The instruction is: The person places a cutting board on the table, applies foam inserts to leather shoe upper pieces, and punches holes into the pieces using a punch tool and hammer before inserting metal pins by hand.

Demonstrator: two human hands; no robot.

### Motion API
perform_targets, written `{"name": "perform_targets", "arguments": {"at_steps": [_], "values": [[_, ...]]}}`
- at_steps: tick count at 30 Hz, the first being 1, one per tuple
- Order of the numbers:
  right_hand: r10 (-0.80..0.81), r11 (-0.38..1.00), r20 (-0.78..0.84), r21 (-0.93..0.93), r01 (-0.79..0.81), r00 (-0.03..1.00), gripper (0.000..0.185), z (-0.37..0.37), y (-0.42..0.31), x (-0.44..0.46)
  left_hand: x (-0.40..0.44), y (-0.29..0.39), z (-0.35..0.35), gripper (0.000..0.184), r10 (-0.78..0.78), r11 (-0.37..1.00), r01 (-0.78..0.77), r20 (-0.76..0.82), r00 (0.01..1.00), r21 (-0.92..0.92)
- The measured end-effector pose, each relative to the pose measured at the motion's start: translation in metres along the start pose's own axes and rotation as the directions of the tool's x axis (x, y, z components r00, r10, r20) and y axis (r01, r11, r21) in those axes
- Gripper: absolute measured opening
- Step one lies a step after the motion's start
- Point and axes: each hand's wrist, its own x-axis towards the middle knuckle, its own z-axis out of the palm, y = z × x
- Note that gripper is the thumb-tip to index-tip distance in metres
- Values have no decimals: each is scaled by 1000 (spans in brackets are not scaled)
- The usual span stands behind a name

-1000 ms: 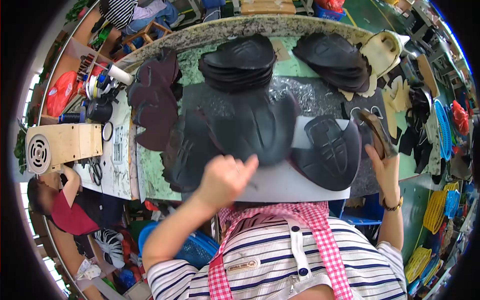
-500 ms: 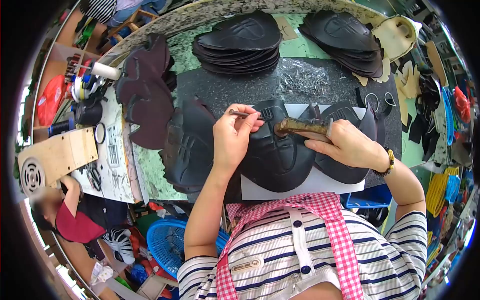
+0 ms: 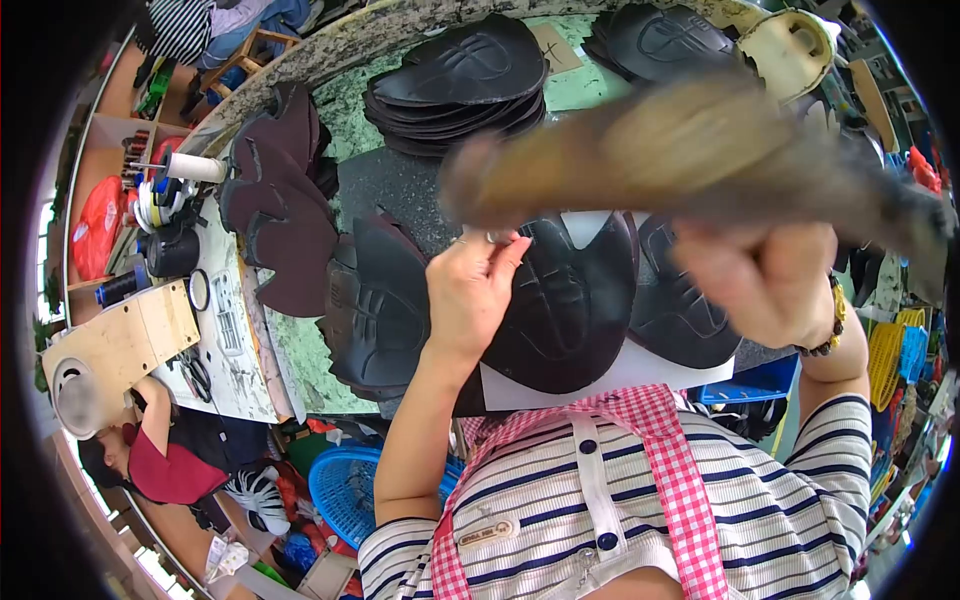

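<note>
My right hand (image 3: 765, 280) grips a blurred, long brown tool (image 3: 640, 150); my left hand (image 3: 463, 295) pinches, contents hidden, over a black embossed panel (image 3: 580, 320) at the bench's (image 3: 298, 345) near edge; completion undetermined.

Head view: the single view is taken from a camera worn on the head.
Facing: forward and steeply down; the striped shirt (image 3: 525, 470) and checked apron (image 3: 676, 470) are seen at the bottom.
Table (image 3: 300, 350): looked down on from close by, its far rim shown near the top.
Left grip (image 3: 468, 292): seen from above, near mid-frame.
Brown tool (image 3: 640, 155): caught nearest the lens, blurred, part of the table being covered.
Borders: rounded, corners blackened, surroundings bent.
</note>
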Motion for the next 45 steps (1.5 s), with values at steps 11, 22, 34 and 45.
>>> {"name": "perform_targets", "arguments": {"at_steps": [11, 22, 34, 45], "values": [[424, 905, 92, 1, -426, 901, 23, -3, 28, -18, 3, 2, 3, 8, -316, 856, 307, 50, 947, -416], [588, 807, 37, -97, -583, 808, 23, -24, 41, -80, 2, 14, 8, 13, -277, 879, 231, -54, 959, -417], [607, 788, 18, -143, -598, 795, 28, -29, 49, -145, 23, 63, 102, 11, -142, 856, 270, 302, 943, -442], [587, 805, 81, -169, -569, 805, 25, -41, 54, -142, 24, 65, 109, 10, -174, 904, 269, 289, 941, -332]]}}
